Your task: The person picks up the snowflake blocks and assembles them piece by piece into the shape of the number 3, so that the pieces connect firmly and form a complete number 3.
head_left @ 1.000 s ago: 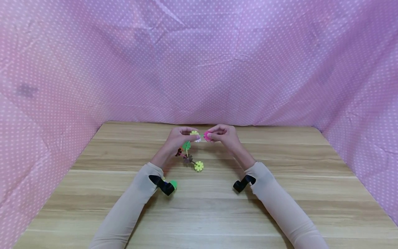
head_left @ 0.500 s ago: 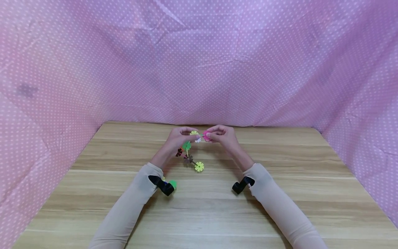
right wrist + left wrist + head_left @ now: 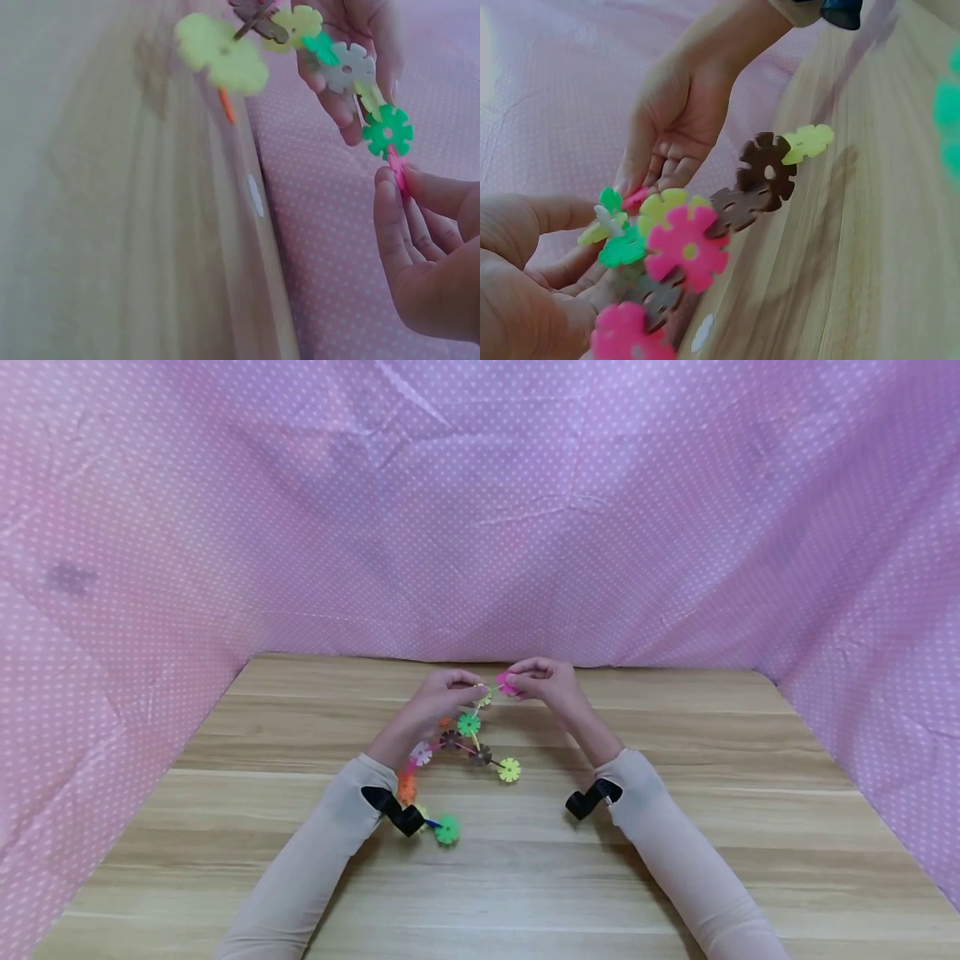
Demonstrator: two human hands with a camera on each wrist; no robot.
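Observation:
A chain of flower-shaped plastic snowflake discs hangs over the table from my two raised hands. My left hand (image 3: 450, 693) pinches the chain by a yellow disc (image 3: 485, 697) between thumb and fingers. Opposite it, my right hand (image 3: 551, 687) pinches a pink disc (image 3: 397, 171) slotted into a green disc (image 3: 388, 133). Below trail a larger green disc (image 3: 468, 724), brown discs (image 3: 480, 755) and a yellow end disc (image 3: 509, 770). Another branch runs past the left wrist through a whitish disc (image 3: 422, 753) and an orange disc (image 3: 407, 788) to a green end disc (image 3: 447, 830).
The wooden table (image 3: 675, 793) reaches back to a pink dotted cloth (image 3: 480, 527) that hangs behind and on both sides. A small white oval (image 3: 255, 195) shows near the table's edge. Black wrist cameras (image 3: 592, 800) sit on both sleeves.
My left hand has shifted slightly right. The hanging chain has swung right and toward me, so the whitish and orange discs now show beside the left wrist. The right hand stays nearly in place.

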